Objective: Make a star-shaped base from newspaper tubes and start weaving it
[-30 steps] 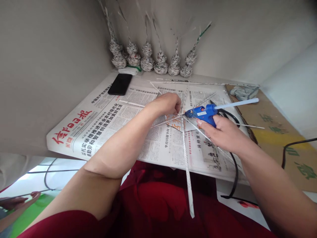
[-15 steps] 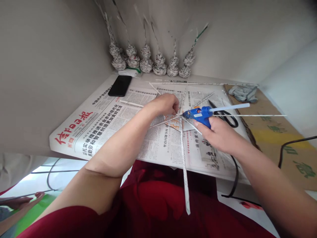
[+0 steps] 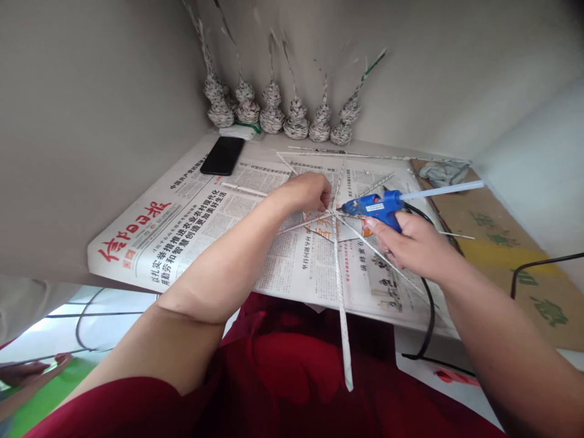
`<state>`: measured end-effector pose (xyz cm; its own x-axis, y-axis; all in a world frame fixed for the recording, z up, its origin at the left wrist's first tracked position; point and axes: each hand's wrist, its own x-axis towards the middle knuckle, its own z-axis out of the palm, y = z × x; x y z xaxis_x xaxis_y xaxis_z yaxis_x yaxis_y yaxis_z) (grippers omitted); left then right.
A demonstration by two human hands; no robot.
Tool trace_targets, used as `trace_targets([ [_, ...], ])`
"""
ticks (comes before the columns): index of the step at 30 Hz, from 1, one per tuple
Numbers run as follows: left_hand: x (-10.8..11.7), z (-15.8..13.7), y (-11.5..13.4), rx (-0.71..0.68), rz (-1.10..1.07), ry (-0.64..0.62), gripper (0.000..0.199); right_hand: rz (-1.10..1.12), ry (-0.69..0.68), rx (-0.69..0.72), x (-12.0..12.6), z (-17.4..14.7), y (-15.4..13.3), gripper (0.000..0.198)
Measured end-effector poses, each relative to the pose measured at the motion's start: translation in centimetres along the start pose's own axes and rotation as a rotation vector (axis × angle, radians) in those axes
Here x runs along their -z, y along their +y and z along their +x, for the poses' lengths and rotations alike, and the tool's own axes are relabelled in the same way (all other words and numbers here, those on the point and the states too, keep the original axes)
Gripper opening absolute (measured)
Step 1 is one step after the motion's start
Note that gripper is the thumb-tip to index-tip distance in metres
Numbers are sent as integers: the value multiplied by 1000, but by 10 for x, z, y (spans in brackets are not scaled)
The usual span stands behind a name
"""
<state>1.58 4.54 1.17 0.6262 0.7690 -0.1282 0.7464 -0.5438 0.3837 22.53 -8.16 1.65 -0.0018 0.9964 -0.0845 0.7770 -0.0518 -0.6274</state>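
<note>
Several rolled newspaper sticks (image 3: 340, 292) cross in a star over a small printed paper piece (image 3: 323, 226). My left hand (image 3: 312, 190) is closed at the crossing, its fingertips pinching a rolled paper stick; the pinch itself is partly hidden. In my right hand (image 3: 408, 240) is a blue hot glue gun (image 3: 376, 207), fingers wrapped round its handle. A translucent glue stick (image 3: 447, 190) juts from its rear. Its nozzle points left, just right of the crossing and close to my left fingertips.
Newspaper (image 3: 191, 231) covers the table. Several woven paper gourds (image 3: 296, 118) stand along the wall. A black phone (image 3: 222, 155) lies at the left. Cardboard (image 3: 506, 243) with a crumpled grey cloth (image 3: 442, 173) is at the right. A black cable (image 3: 431, 316) hangs over the front edge. Another person's hands (image 3: 36, 377) show lower left.
My right hand and the glue gun have shifted right, drawing the nozzle slightly back from the crossing. My left hand stays at the crossing.
</note>
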Motion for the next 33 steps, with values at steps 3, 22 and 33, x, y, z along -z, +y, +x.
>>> trace_targets([
  [3,0,0,0,-4,0,-5,18,-41,4,11,-7,3,1,40],
  [22,0,-1,1,13,4,0,18,-234,6,63,-11,4,-8,35],
  [33,0,-1,2,45,6,13,17,-330,6,161,-17,-4,-4,31],
])
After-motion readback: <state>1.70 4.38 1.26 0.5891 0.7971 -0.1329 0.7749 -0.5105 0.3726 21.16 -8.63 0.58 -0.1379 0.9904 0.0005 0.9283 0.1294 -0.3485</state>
